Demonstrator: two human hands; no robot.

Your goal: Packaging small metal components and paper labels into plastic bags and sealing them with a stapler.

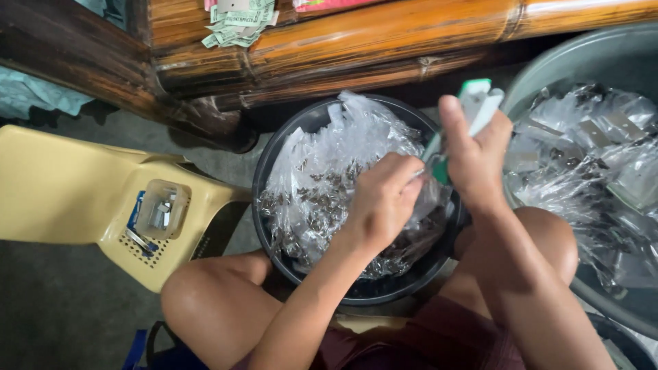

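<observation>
Left hand (384, 199) curled, pinching a clear bag (428, 195) over the black bowl (274, 171) of packets; right hand (473, 154) clamped round a green-and-white stapler (476, 109), just beside. Farther right, grey tub (548, 65) of filled bags; left, yellow chair (62, 192) bearing a small cup (162, 209). Beyond, bamboo bench (384, 41).

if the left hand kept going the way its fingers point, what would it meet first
Probably the green and white tool held in the right hand; the left hand points up-right toward it, over the plastic bags, though depth is unclear.
</observation>
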